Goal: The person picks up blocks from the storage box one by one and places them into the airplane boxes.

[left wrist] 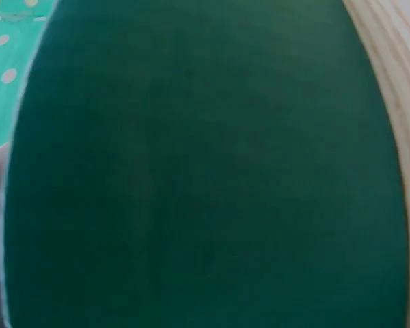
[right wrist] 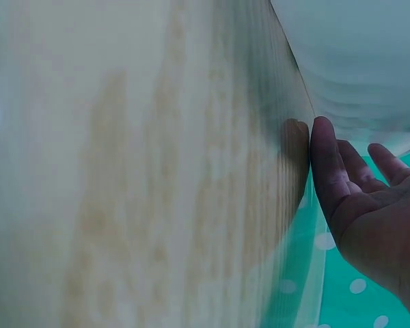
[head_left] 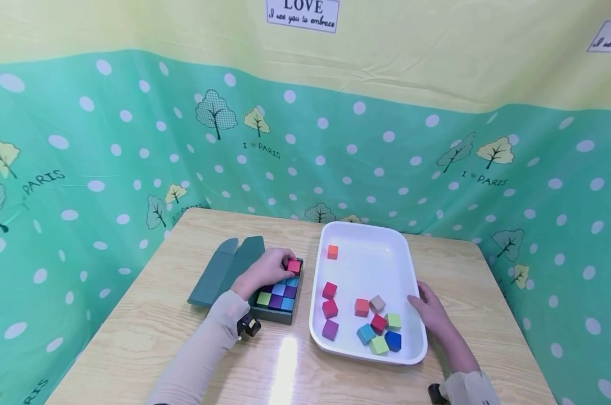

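Note:
In the head view my left hand (head_left: 268,267) pinches a red cube (head_left: 294,266) between thumb and fingers, at the far right corner of a dark green box (head_left: 272,315). Rows of coloured cubes lie inside that box, partly hidden by the hand. Its green lid (head_left: 226,273) lies folded back to the left, and a green panel (left wrist: 205,164) fills most of the left wrist view. My right hand (head_left: 433,309) rests against the right rim of a white tray (head_left: 371,264). Fairly straight fingers (right wrist: 326,150) of that hand show beside the tray's side in the right wrist view.
Several loose cubes lie in the tray: an orange cube (head_left: 333,252) at the far left, a purple cube (head_left: 330,329) near the front left, a blue cube (head_left: 393,341) at the front right. A wooden table (head_left: 148,332) bears everything, with patterned cloth (head_left: 295,140) behind it.

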`<state>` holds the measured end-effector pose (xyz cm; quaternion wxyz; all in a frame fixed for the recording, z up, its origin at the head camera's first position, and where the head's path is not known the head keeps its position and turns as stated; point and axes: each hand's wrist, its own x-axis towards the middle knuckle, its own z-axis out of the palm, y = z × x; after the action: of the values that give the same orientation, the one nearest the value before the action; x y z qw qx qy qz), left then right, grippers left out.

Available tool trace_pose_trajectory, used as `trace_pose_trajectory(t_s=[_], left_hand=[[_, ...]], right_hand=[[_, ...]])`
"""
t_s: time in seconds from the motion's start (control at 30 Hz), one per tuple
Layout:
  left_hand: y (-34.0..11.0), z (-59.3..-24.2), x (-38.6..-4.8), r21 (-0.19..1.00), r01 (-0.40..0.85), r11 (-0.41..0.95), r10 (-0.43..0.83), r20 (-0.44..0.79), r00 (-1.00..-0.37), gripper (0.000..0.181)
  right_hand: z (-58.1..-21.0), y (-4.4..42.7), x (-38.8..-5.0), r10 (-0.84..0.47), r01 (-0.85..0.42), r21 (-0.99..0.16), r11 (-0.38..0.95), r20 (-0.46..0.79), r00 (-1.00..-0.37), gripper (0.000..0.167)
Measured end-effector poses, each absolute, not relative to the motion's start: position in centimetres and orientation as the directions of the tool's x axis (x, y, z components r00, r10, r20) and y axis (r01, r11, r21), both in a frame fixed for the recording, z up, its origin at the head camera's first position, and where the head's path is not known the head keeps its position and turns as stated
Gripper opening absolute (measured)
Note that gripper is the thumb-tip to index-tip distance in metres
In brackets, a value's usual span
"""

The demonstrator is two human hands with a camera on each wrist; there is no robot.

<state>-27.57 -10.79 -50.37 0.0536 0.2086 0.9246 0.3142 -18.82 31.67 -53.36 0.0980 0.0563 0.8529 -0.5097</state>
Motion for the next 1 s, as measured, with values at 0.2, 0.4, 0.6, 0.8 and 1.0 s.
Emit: trace_pose_trajectory(t_s=[0.2, 0.4, 0.6, 0.8, 1.0], left_hand=[[-10.6, -51.2, -27.5, 0.597, 0.368, 0.712, 0.42, 0.058, -0.906, 0.029], [-10.7, -51.7, -27.4, 0.588, 0.386, 0.71, 0.419, 0.088, -0.904, 0.031], [-10.8, -51.6, -27.2, 0.567, 0.389, 0.726, 0.416, 0.089, -0.905, 0.034], [-11.0, -49.9, -26.9, 0.489, 0.39, 0.78, 0.394, 0.101, -0.914, 0.036], [-10.1, -46.4, -26.7, 0.539, 0.388, 0.747, 0.408, 0.089, -0.909, 0.025]], right_hand=[[-53.5, 31.7, -18.6, -0.005, 0.2, -0.86, 0.469, -0.228, -0.974, 0.065], [-53.7, 31.6, -18.3, 0.004, 0.216, -0.857, 0.467, -0.242, -0.97, 0.064], [-53.7, 31.5, -18.2, 0.006, 0.22, -0.855, 0.471, -0.246, -0.969, 0.065], [-53.8, 31.6, -18.6, 0.001, 0.219, -0.851, 0.477, -0.249, -0.969, 0.066], [-53.6, 31.7, -19.0, -0.008, 0.194, -0.854, 0.482, -0.226, -0.974, 0.065]])
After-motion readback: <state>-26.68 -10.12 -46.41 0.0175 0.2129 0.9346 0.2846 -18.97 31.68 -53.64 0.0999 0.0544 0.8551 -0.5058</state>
